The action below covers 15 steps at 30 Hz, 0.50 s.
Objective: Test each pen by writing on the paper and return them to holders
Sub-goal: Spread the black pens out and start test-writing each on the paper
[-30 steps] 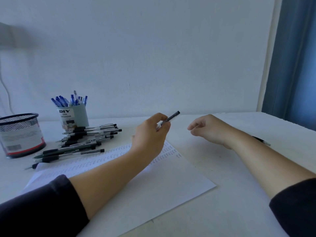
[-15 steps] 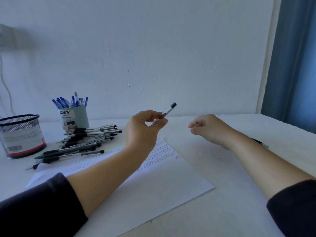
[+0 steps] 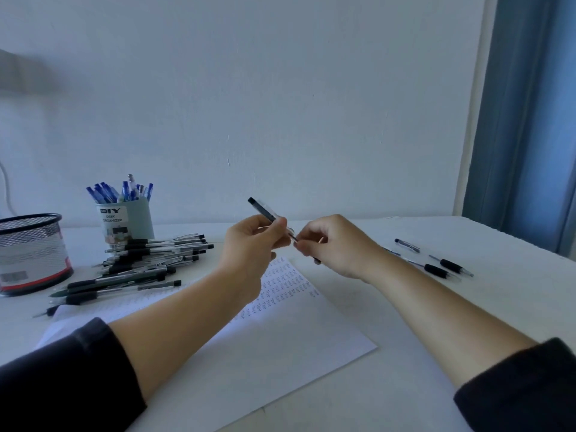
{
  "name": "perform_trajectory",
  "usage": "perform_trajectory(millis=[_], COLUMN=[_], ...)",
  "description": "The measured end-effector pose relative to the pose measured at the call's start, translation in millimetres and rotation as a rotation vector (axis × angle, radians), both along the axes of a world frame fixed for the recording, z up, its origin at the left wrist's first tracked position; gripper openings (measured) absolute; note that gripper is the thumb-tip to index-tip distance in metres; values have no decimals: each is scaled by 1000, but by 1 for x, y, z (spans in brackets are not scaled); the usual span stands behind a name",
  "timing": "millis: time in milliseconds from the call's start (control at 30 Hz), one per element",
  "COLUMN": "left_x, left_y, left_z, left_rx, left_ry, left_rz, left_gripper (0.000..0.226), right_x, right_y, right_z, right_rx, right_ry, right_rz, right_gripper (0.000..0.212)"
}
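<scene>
Pen [image 3: 263, 209] midsection hidden within both hands [image 3: 254, 241], tip end obscured.

In front of you is a white table [image 3: 405, 385], set against a plain pale wall [image 3: 280, 88]. A blue curtain [image 3: 530, 120] hangs down the right side, with its lower edge behind the table's far right corner. At the far left, a thin white cable [image 3: 7, 188] curves down the wall, and above it a blurred grey shape [image 3: 21, 73] juts in from the edge.
</scene>
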<state>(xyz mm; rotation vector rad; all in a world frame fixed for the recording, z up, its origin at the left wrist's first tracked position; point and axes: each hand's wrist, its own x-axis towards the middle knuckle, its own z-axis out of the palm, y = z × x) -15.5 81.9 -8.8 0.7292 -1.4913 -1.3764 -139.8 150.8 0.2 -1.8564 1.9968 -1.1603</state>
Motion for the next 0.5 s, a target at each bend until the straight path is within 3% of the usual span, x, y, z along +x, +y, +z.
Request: perform_trajectory(millis=[133,300,400,500], left_x=[1,9,18,31], left_y=[-2,-18,-29,-36], left_z=[2,10,19,31], left_rx=[-15,-147,-187,-216], left_ry=[-224,-407,-433,-401], left_rz=[4,112,146,182], left_gripper=[9,12,16,15], right_x=[-29,-60,-62,-57], right_y=[8,16,19,22], right_z=[5,-2,-3,-4], right_rx=[71,304,357,425], right_ry=[138,261,296,371], right_rz=[-310,-693,-826,-847], right_gripper=[11,11,23,17])
